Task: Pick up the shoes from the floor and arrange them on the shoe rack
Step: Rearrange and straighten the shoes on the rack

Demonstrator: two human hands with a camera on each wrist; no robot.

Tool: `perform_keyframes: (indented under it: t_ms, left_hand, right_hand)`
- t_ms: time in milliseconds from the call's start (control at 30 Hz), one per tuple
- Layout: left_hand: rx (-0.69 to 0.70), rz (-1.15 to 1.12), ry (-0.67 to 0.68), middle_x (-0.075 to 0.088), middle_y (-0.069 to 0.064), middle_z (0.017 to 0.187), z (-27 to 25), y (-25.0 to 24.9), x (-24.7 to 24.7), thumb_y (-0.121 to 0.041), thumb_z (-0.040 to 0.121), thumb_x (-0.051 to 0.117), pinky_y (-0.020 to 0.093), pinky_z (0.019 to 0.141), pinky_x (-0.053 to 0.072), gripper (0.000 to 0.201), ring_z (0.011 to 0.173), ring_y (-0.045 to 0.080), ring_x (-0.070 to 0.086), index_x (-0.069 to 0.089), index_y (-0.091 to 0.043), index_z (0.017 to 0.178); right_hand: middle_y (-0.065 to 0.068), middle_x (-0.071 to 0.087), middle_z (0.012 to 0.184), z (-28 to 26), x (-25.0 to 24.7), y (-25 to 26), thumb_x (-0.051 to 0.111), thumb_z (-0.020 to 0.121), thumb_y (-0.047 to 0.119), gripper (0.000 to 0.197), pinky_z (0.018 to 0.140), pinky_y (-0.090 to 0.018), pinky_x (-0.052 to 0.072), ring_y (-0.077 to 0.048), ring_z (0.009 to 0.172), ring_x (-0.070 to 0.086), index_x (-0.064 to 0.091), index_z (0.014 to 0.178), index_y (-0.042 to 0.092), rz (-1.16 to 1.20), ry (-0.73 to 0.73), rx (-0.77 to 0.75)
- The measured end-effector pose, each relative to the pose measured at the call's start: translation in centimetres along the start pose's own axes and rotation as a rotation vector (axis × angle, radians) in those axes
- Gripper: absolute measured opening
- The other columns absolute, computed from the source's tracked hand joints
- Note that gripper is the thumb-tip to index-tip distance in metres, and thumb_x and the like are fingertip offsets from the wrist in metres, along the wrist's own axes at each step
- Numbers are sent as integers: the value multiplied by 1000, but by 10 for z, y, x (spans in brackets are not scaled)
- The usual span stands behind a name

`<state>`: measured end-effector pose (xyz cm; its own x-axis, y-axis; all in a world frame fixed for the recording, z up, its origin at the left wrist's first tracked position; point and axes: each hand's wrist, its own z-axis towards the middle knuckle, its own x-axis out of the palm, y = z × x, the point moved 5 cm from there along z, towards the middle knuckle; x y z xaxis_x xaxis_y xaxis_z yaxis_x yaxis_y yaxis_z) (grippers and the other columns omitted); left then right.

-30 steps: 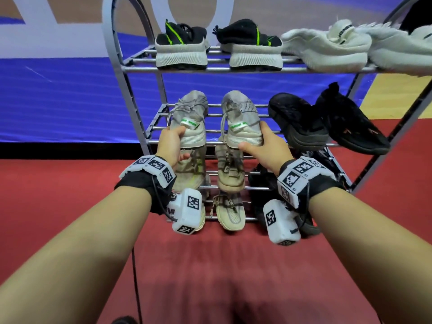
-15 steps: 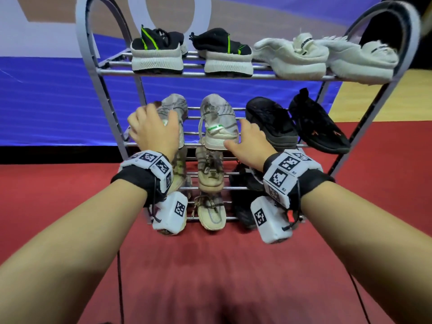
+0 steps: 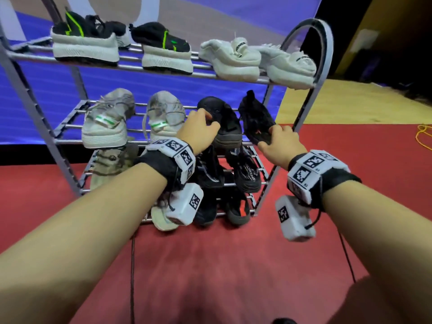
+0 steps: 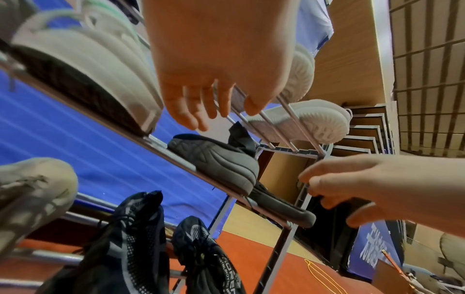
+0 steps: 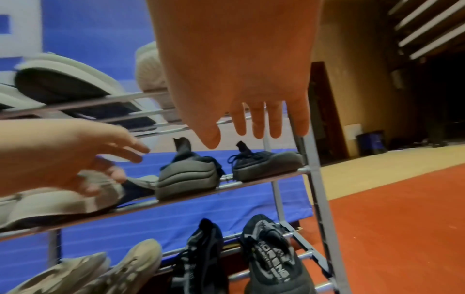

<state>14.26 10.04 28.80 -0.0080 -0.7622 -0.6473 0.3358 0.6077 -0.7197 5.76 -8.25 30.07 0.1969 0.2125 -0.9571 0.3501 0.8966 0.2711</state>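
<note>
Four tiers on the metal shoe rack (image 3: 306, 106), which stands on the red floor (image 3: 210, 265) with a blue banner (image 3: 35, 101) behind it. Counting shoes, top tier has four: two black-and-green sneakers (image 3: 86, 45) on the left, two white knit shoes (image 3: 233, 59) on the right. Second tier also four: two worn grey sneakers (image 3: 107, 120) left, then two black shoes right. Third tier down shows one camo-tan shoe (image 3: 105, 164) at left and two black mesh sneakers (image 3: 247, 174) at right; a second tan one shows beside it in the right wrist view. Bottom tier is mostly hidden by the arms, so I can't give a count there.

Two hands, both up at the second tier. Left hand (image 3: 198, 132) is over the left black shoe (image 3: 222, 120), fingers loosely spread and gently curved; whether it actually touches, I can't tell. Right hand (image 3: 280, 146) is at the near end of the right black shoe (image 3: 254, 118), fingers relaxed and a bit apart, not wrapped around anything I can see.

Each wrist has one band with black-and-white markers and one small white camera box (image 3: 184, 204) hanging under it.
</note>
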Motion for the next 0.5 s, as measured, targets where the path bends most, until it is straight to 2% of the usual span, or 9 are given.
perform_keyframes:
  t_ms: [67,133,200,267,300,367,400,433,500]
  left_hand:
    - [-72,-28,1,52,13,126,5,7,10,-36,88,51,40,94,44,43,111,30,54,50,-7,119]
    - [-153,-72,20,43,14,136,6,10,20,-45,87,55,38,99,39,62,122,31,47,40,-6,132]
    - [-191,-112,45,36,13,143,7,9,30,-53,81,60,38,105,33,85,131,29,39,27,-5,142]
    - [-179,-167,81,39,12,143,9,7,40,-62,68,67,37,108,35,103,132,28,40,23,-6,143]
    - [-171,-195,104,42,11,141,10,7,45,-63,63,69,36,107,36,109,130,27,43,22,-6,143]
    - [-178,-217,136,44,11,140,11,10,54,-54,68,74,32,105,38,106,128,27,46,16,-6,143]
    - [-183,-220,139,45,12,140,12,12,57,-50,70,74,33,104,39,106,127,27,47,13,-6,144]
    - [-177,-224,135,45,12,139,14,14,59,-49,71,74,35,105,40,107,126,28,47,10,-7,145]
    - [-167,-224,129,44,12,139,15,15,62,-50,70,74,40,104,42,109,125,29,48,8,-9,146]
  right_hand:
    - [-21,35,140,10,-1,-17,48,93,30,51,104,-44,36,-41,128,38,38,135,3,95,-32,136]
    - [-22,34,140,21,0,-31,48,93,29,53,105,-45,36,-41,127,40,35,135,0,215,-63,263]
    - [-24,39,138,33,11,-45,49,92,30,55,104,-46,38,-40,123,46,35,134,-2,347,-64,392]
    - [-24,48,133,42,24,-48,49,89,30,56,99,-45,43,-37,114,53,39,132,-4,499,-30,441]
    - [-23,50,132,47,32,-46,47,88,29,55,97,-42,44,-37,114,54,41,132,-4,570,-15,456]
    - [-21,52,129,57,44,-46,45,87,30,55,98,-39,45,-35,115,57,43,129,-5,668,3,476]
    - [-19,55,124,61,49,-47,45,87,30,50,92,-39,50,-31,106,63,45,125,-2,735,11,480]
    - [-13,56,116,62,52,-46,43,89,29,40,78,-35,57,-25,89,70,46,120,4,821,47,466]
    - [-5,54,102,64,60,-49,38,96,25,22,45,-22,54,-13,53,68,41,115,15,956,145,444]
